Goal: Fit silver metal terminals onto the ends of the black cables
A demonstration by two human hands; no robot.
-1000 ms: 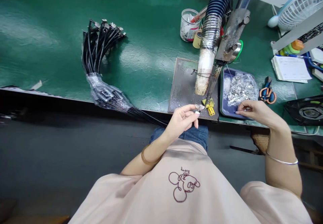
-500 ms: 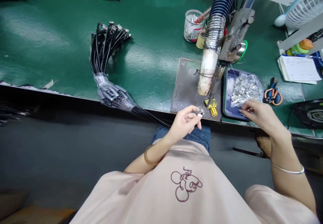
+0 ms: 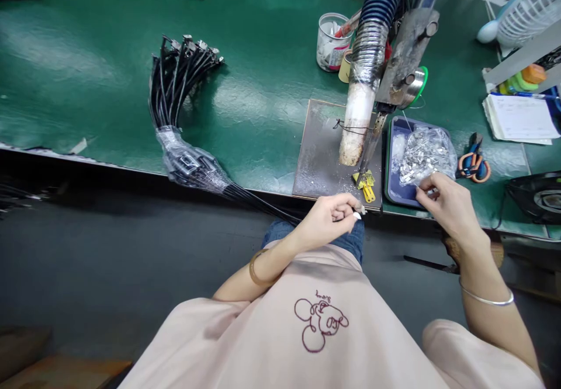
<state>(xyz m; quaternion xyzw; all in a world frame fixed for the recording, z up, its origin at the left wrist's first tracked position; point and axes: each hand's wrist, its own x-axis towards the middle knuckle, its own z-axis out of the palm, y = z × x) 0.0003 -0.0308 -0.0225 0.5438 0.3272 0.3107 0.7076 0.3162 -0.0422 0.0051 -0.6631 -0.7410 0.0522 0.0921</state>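
My left hand point(image 3: 333, 218) is closed in a pinch just past the bench's front edge. A small metal piece point(image 3: 360, 208) shows at its fingertips, too small to make out fully. My right hand point(image 3: 451, 207) hangs over the near edge of the blue tray point(image 3: 405, 195), thumb and forefinger pinched together. Whatever those fingers hold is hidden. In the tray lies a clear bag of small metal parts point(image 3: 427, 154). A soldering iron point(image 3: 372, 143) in a clamp points down at the dark board point(image 3: 318, 155), its tip by a yellow piece point(image 3: 366, 186).
An extraction hose point(image 3: 366, 68) hangs beside the iron. A bundle of black cables point(image 3: 175, 94), wrapped in plastic, runs over the bench edge toward my lap. Orange-handled cutters point(image 3: 474, 164), a notepad point(image 3: 519, 118), a tub point(image 3: 333, 44) and a fan point(image 3: 530, 18) stand around.
My left hand has moved right and slightly toward my body, away from the iron's tip. My right forearm has swung a little left, with its fingertips still at the tray.
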